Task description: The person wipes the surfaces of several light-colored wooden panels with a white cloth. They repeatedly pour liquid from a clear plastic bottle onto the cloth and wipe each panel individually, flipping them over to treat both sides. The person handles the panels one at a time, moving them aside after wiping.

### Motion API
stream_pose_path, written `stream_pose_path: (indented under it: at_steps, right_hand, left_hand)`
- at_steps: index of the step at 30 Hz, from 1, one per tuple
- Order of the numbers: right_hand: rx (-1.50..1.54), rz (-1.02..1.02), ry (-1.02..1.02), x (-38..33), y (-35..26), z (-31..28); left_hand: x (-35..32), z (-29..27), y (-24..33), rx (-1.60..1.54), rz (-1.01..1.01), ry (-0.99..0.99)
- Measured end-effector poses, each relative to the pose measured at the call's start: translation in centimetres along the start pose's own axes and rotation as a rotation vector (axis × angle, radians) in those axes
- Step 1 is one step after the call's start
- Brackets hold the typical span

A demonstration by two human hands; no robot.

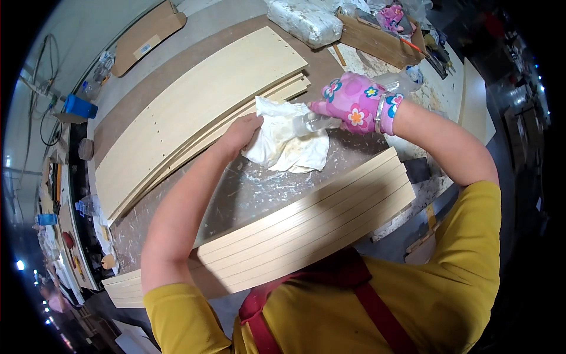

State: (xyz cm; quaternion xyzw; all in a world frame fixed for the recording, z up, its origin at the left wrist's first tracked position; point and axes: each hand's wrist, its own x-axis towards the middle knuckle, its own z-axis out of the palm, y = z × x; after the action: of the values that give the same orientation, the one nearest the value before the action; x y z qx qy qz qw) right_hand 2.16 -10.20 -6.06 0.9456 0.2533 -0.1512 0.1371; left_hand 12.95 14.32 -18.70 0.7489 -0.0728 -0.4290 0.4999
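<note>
My bare left hand (240,134) pinches the left edge of a crumpled white cloth (289,150) with yellowish stains. On my right hand (356,105) is a pink glove with a flower print, and a bracelet circles the wrist. Its fingers close round a clear plastic bottle (318,123), whose visible end lies against the cloth. Behind the wrist, more clear plastic with a blue part (414,74) shows; whether it belongs to the same bottle I cannot tell. Pale wooden panels (200,100) with small drilled holes lie stacked beyond my left hand.
Closest to me, a row of narrow pale wooden strips (306,221) lies along the scuffed brown table (253,189). A plastic-wrapped white bundle (305,22) and a cardboard box (377,40) of odds and ends stand at the back. Flattened cardboard (147,36) lies far left.
</note>
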Motion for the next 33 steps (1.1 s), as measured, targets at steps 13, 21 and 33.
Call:
stream_pose_path:
  at_steps: [13,21,33]
  right_hand:
    - [-0.078,0.014,0.072,1.5,-0.1,-0.4]
    - [-0.169,-0.019,0.028,2.1,1.2,1.3]
    - [-0.049,-0.006,-0.078,2.0,0.3,0.1]
  left_hand:
    - [-1.4,-0.2,0.1,0.161,-0.039,0.058]
    - [-1.7,-1.6,-5.2,0.406,0.188,-0.037]
    - [-2.8,0.1,-3.0,-0.069,-0.114,0.061]
